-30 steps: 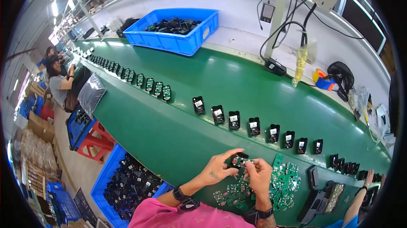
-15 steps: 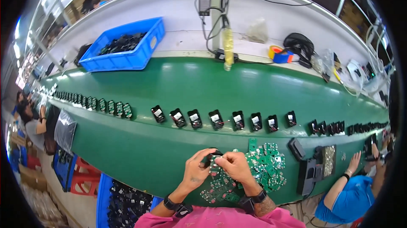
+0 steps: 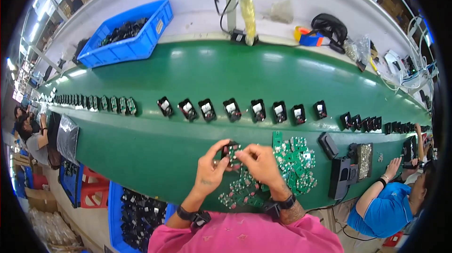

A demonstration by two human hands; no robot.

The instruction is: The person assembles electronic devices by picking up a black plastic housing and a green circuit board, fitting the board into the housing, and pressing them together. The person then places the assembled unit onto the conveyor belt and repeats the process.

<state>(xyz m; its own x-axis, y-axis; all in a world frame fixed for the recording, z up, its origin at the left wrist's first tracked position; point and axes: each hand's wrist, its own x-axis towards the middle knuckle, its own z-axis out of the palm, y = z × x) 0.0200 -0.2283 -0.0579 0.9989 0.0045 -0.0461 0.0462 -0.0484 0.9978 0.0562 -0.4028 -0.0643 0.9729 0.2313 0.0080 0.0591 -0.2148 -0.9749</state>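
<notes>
My left hand [image 3: 209, 172] grips a small black plastic housing [image 3: 224, 151], thumb and fingers around its sides. A green circuit board [image 3: 233, 152] lies at the housing's open face, partly hidden by my fingers. With thumb and fingertips closed at the board's right edge, my right hand [image 3: 264, 167] presses or holds it; whether it is seated cannot be seen. A heap of green circuit boards [image 3: 297, 170] lies on the green bench just right of and below my hands. Beyond them stands a spaced row of black housings [image 3: 232, 111] with white parts and wires inside.
Board-topped housings [image 3: 122, 105] line up at the left. A blue crate [image 3: 155, 29] of black parts sits at the back; another blue bin [image 3: 115, 215] is below left. Right of the heap are a black device [image 3: 340, 177] and a tray of small parts [image 3: 365, 161]. A co-worker in blue [image 3: 381, 215] works at right.
The whole view has shifted, so the bench appears higher. My hands still hold the housing and board together; the board's face now shows more beside my right fingertips.
</notes>
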